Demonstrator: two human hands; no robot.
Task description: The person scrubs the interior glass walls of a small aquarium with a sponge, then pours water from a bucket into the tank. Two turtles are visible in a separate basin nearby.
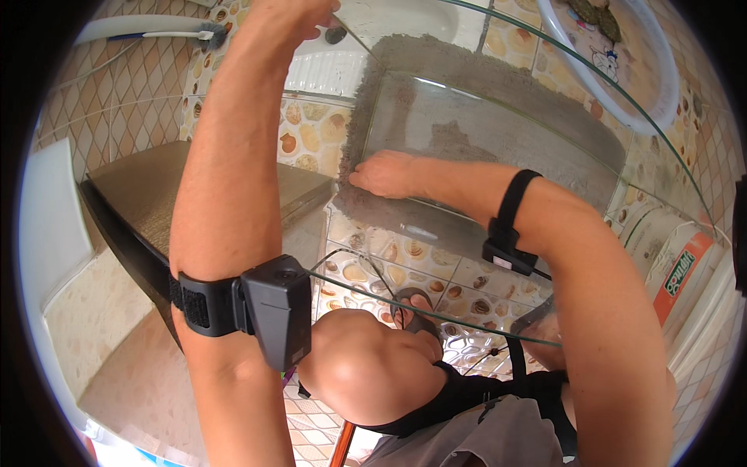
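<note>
A glass aquarium tank [498, 148], tipped and propped over a tiled bathroom floor [405, 268], takes up the middle of my feed; everything else I place against it. My left hand [299, 15] is raised to the tank's far upper corner, fingers curled over the top edge of the glass, which I judge is steadying the tilted tank so it does not swing. How tightly it closes I cannot tell, since the fingertips run out of the frame. My right hand [385, 173] reaches down inside the tank and lies flat against its lower left inner corner, fingers together and pressed to the bottom pane; whether it holds a cloth or anything else under the palm I cannot tell. The panes look cloudy with a grey film [436, 144].

A black strap-on sensor box [276, 311] sits on the left forearm, and a thinner black band [510, 222] on the right. Left of the tank stands a dark stepped ledge [148, 194]. Beyond its far left corner a long-handled brush [210, 33] lies by the wall. Past its right upper rim hangs a round white basin [622, 70], and a white bucket with an orange label [677, 265] crowds the right side. Below the near rim, a bent knee [366, 373] and a sandalled foot [412, 307] sit close under the glass, leaving little room to shift.
</note>
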